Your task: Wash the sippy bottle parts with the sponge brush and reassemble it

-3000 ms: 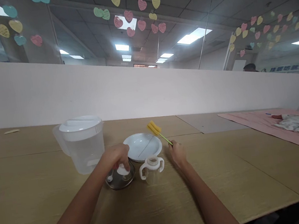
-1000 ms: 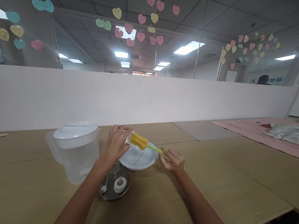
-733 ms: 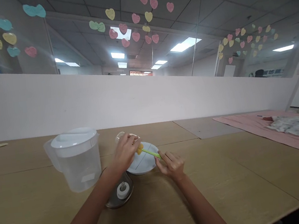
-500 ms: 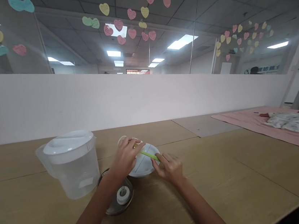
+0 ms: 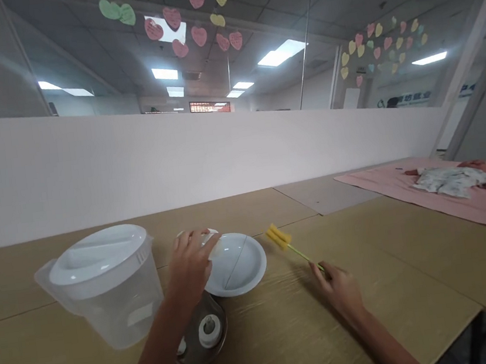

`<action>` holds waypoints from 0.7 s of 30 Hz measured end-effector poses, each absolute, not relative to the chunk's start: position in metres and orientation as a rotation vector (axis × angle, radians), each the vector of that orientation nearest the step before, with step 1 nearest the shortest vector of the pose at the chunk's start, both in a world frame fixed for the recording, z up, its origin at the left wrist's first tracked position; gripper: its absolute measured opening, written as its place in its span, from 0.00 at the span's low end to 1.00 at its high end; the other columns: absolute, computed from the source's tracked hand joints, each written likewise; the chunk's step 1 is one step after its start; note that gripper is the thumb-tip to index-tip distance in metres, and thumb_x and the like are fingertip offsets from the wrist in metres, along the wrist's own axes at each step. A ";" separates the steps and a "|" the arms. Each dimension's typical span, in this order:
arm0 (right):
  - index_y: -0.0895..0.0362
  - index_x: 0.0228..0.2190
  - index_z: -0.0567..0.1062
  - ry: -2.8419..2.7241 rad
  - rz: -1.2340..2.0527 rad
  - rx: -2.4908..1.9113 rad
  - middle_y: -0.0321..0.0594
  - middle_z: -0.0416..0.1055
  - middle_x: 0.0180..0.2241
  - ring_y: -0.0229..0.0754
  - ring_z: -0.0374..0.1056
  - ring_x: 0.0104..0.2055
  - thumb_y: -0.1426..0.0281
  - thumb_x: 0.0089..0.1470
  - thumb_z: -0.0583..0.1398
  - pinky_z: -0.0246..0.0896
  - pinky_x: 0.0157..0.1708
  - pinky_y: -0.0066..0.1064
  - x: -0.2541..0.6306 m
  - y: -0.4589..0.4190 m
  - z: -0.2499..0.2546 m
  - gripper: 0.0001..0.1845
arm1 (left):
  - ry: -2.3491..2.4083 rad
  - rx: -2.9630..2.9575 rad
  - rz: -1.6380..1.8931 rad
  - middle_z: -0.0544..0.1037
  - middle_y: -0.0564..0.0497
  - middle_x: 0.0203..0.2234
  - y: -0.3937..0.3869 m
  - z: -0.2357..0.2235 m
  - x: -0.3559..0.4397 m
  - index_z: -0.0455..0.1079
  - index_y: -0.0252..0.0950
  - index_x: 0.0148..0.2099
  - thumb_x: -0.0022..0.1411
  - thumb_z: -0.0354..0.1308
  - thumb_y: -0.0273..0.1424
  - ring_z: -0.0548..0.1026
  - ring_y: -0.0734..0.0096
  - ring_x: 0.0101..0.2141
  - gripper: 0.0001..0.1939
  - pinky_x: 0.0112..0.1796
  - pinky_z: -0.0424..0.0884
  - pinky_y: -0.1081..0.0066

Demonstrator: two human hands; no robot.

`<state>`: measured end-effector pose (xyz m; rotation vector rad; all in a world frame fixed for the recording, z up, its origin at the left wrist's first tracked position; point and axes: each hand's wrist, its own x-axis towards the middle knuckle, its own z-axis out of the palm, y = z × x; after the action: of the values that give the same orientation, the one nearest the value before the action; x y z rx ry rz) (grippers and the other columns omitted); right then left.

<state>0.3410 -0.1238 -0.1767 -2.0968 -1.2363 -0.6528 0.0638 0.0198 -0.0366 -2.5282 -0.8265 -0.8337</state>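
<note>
In my right hand (image 5: 338,288) is the thin green handle of a bottle brush (image 5: 278,236) with a yellow sponge head, held out over the table right of the bowl. My left hand (image 5: 191,265) is closed around a pale, clear baby bottle (image 5: 215,245), mostly hidden by the fingers, above the left rim of a white bowl (image 5: 258,269). Below that wrist lies a grey metal tray (image 5: 197,353). On it are a white ring with a clear teat (image 5: 210,331) and another white part, partly covered by my forearm.
A large clear pitcher (image 5: 124,314) with a white lid stands to the left. At the far right, a small figure in white patterned clothes (image 5: 444,181) lies on a pink cloth (image 5: 385,188). A low white wall (image 5: 178,160) runs behind the wooden table (image 5: 368,267).
The brush has come out of the bottle, its yellow head now showing, as my right hand moved right. My left hand still holds the bottle by the bowl. The view has shifted.
</note>
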 end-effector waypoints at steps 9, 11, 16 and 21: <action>0.56 0.31 0.74 -1.317 -0.155 -2.399 0.42 0.71 0.31 0.41 0.68 0.34 0.60 0.58 0.43 0.51 0.26 0.25 0.343 -0.108 -0.182 0.23 | -1.176 -2.935 -1.140 0.70 0.49 0.43 -0.008 -0.010 0.057 0.49 0.42 0.60 0.49 0.55 0.42 0.68 0.62 0.42 0.36 0.41 0.64 0.66; 0.55 0.34 0.74 -1.327 -0.133 -2.428 0.41 0.71 0.33 0.40 0.68 0.35 0.61 0.58 0.44 0.52 0.27 0.25 0.341 -0.112 -0.180 0.21 | -1.207 -3.118 -0.988 0.70 0.48 0.43 -0.019 -0.012 0.065 0.43 0.41 0.62 0.48 0.55 0.44 0.70 0.61 0.40 0.42 0.39 0.65 0.67; 0.53 0.35 0.74 -1.335 -0.176 -2.525 0.41 0.71 0.34 0.41 0.68 0.37 0.62 0.58 0.45 0.54 0.28 0.25 0.334 -0.115 -0.173 0.20 | -0.860 -3.492 -0.462 0.68 0.44 0.49 -0.048 -0.027 0.085 0.45 0.39 0.62 0.47 0.55 0.37 0.68 0.59 0.45 0.41 0.43 0.63 0.68; 0.55 0.35 0.74 -1.309 -0.294 -2.599 0.42 0.71 0.32 0.43 0.68 0.35 0.60 0.56 0.46 0.55 0.28 0.27 0.324 -0.113 -0.172 0.20 | -0.764 -3.460 -0.109 0.67 0.43 0.49 -0.056 -0.046 0.092 0.55 0.38 0.56 0.42 0.57 0.33 0.68 0.56 0.46 0.36 0.44 0.63 0.65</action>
<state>0.3242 -0.1129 -0.1722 -2.5994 -1.3090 -0.2938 0.0917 -0.0563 -0.0461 -3.4602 -0.7639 -0.1087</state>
